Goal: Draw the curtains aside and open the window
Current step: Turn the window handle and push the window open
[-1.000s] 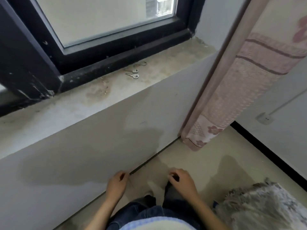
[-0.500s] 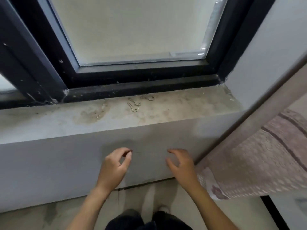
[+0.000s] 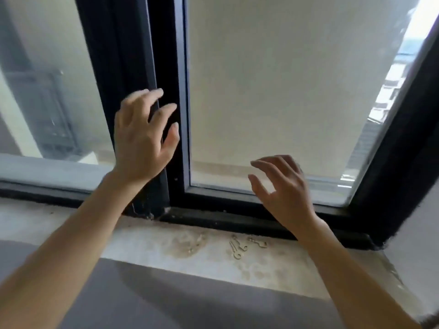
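Note:
A dark-framed sliding window fills the view, its right pane [image 3: 285, 91] frosted and its left pane [image 3: 42, 103] behind the black middle stile [image 3: 171, 55]. My left hand [image 3: 142, 138] is raised in front of that stile, fingers spread, fingertips at its edge, holding nothing. My right hand [image 3: 285, 188] hovers open in front of the lower part of the right pane, just above the bottom frame rail [image 3: 237, 222]. The curtain is out of view.
A stained concrete sill [image 3: 166, 248] runs below the window. Small metal keys [image 3: 237, 248] lie on it near the frame. A white wall [image 3: 418, 233] meets the window at the right.
The view tilted up from the floor and sill to the window. Both hands rose from below the sill to the glass and stile. The curtain left the view.

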A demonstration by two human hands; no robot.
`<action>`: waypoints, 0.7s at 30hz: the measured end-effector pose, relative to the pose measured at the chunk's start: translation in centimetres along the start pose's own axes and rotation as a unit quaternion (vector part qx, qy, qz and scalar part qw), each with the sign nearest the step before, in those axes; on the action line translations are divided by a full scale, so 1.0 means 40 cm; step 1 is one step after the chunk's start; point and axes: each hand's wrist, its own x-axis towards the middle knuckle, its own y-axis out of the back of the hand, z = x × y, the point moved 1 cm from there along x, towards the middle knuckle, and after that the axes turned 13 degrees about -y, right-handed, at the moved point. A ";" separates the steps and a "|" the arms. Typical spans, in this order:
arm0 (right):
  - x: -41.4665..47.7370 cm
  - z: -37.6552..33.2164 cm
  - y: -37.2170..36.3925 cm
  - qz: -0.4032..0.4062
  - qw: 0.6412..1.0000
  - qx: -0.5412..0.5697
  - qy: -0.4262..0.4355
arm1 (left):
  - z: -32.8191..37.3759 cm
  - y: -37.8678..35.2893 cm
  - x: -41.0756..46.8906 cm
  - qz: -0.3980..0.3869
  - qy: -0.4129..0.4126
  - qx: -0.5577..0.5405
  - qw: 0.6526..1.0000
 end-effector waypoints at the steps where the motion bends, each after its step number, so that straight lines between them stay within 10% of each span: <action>1: 0.055 -0.013 -0.004 0.008 1.000 0.001 0.019 | -0.047 0.004 0.034 0.034 0.014 0.045 0.998; 21: 0.747 -0.362 -0.081 0.055 0.964 0.250 -0.080 | -0.270 -0.089 0.217 0.009 0.139 0.087 0.986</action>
